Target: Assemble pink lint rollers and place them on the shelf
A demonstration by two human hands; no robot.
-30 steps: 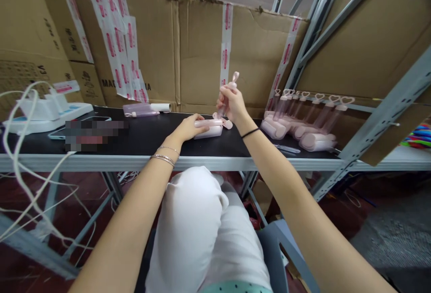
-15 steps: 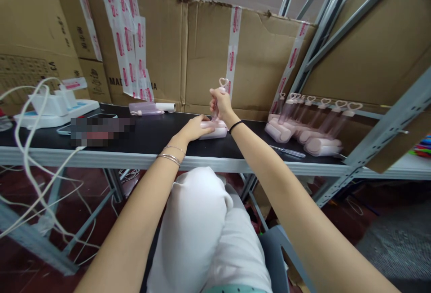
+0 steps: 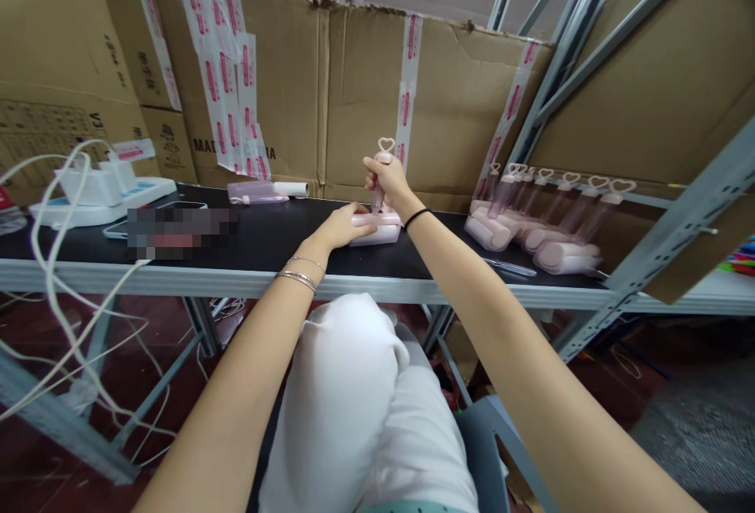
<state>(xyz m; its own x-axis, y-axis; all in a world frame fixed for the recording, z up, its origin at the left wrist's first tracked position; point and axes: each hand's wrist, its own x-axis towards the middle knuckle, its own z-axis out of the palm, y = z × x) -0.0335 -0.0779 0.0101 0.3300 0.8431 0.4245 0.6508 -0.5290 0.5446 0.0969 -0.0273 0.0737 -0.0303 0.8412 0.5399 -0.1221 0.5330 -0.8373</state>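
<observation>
In front of me on the black tabletop lies a pink lint roller (image 3: 386,231), its cylindrical head lying sideways. My left hand (image 3: 347,226) is closed over the left end of the head and presses it to the table. Upright from the head rises a translucent pink handle (image 3: 378,198) with a heart-shaped loop (image 3: 386,145) on top. My right hand (image 3: 389,181) wraps round this handle just below the loop. The joint between handle and head is partly hidden by my fingers.
Several similar lint rollers (image 3: 566,255) stand at the right, handles up. A pen-like tool (image 3: 510,267) lies before them. Left are a clear pink handle and cover (image 3: 259,192), a phone (image 3: 121,228), and a power strip (image 3: 106,202) with cables. Cardboard (image 3: 359,96) walls the back.
The handle's heart loop and my right hand have shifted slightly left. My left hand stays on the roller head.
</observation>
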